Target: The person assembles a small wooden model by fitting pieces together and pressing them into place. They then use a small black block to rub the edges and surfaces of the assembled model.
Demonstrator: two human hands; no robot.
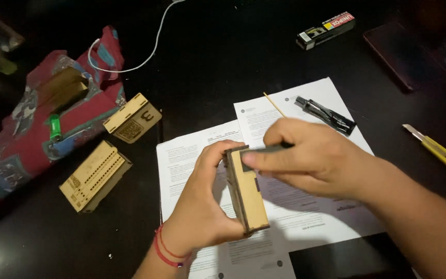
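Fingers of the left hand [205,199] are closed around a wooden box [246,188]. A dark strip [264,151] is pinched against its top edge by the right hand [305,155], above printed sheets [181,160].

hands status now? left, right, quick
Left hand: closed on the wooden box, held on edge.
Right hand: closed, pinching a dark strip against the box's top.

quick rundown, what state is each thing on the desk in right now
left hand: gripping wooden piece
wooden piece: held on edge
right hand: pressing dark flat tool on it
glue tube: lying on paper
utility knife: blade out
two wooden boxes: lying untouched
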